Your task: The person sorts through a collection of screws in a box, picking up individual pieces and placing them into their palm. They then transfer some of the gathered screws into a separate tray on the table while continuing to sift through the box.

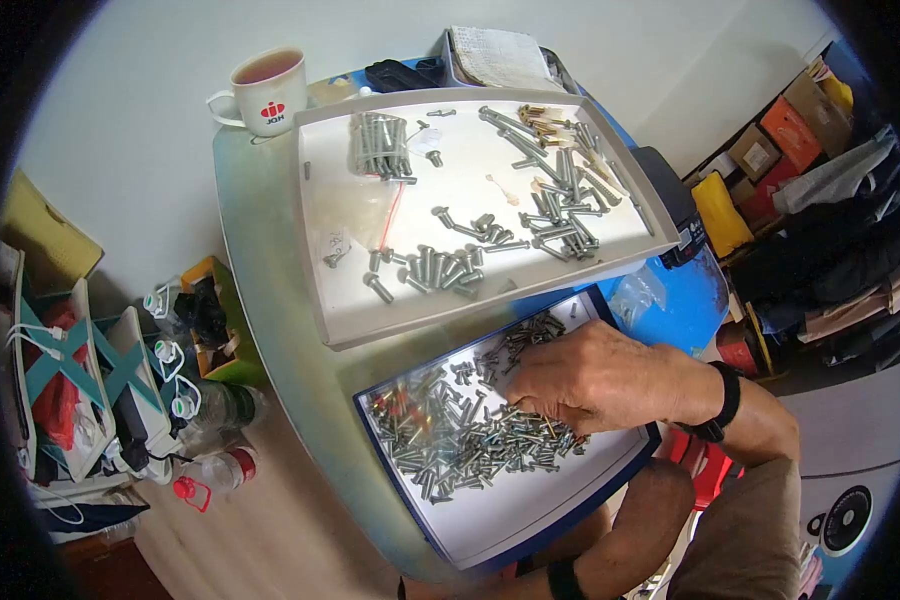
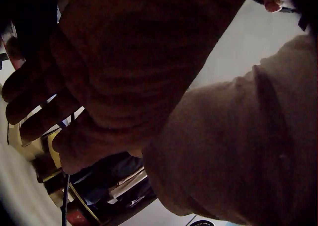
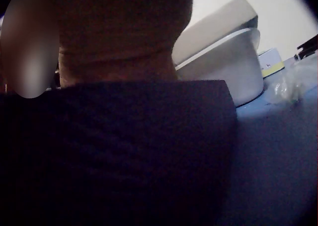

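My right hand (image 1: 585,375) is over a shallow blue-edged box lid (image 1: 530,525), with its fingers bent down toward a heap of small metal screws (image 1: 490,450). The fingertips are hidden behind the hand, so I cannot tell whether they pinch a screw. In the right wrist view, the lid's dark side (image 3: 114,151) covers most of the work. Below the lid in the head view lies my left forearm (image 1: 625,545). The left wrist view shows my left hand (image 2: 104,82) in shadow, fingers loosely extended and apart, holding nothing.
Behind the lid stands a larger white tray (image 1: 410,322) with longer bolts (image 1: 450,268) and a clear bag of bolts (image 1: 382,140). A white mug (image 1: 272,95) of brown drink is at the back left. A crumpled plastic bag (image 1: 638,296) lies right of the lid. Bottles (image 1: 215,470) stand beside the table.
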